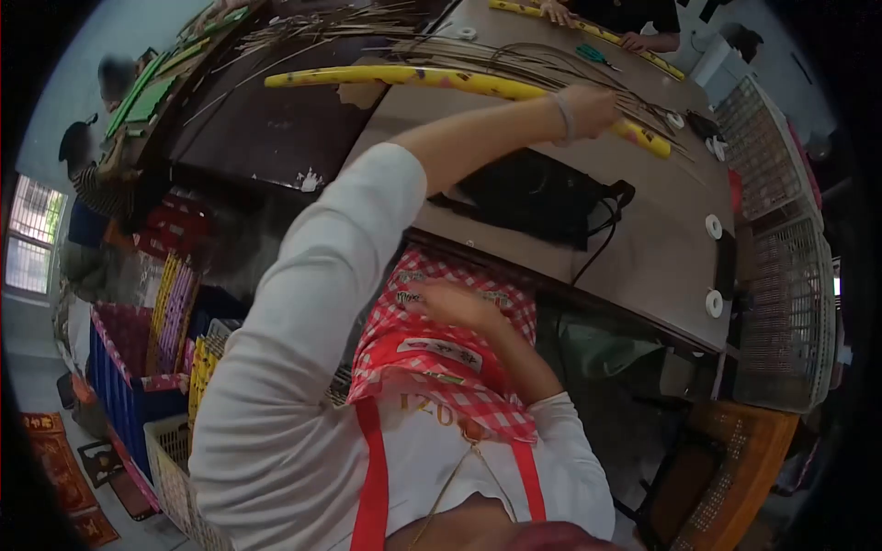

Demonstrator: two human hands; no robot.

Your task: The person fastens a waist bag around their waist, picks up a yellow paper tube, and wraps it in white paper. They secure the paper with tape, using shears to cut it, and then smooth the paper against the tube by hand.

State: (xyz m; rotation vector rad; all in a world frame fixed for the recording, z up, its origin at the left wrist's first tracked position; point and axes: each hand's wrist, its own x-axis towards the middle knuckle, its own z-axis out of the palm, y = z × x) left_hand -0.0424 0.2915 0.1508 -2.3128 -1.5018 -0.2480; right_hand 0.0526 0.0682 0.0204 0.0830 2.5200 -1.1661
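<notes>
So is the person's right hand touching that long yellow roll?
Apart: the head view shows the right hand down at the checked apron, with the black bag between it and the yellow roll.

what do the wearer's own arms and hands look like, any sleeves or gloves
Both hands, left and right, are ungloved. White sleeves cover the upper arms, creased on the left, leaving the forearms bare. A pale grey band circles the left wrist; none shows on the right.

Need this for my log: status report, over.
Left hand on yellow patterned roll. Right hand at red checked apron, grip unclear. Thin strips and black strapped item lie near the roll.
</notes>
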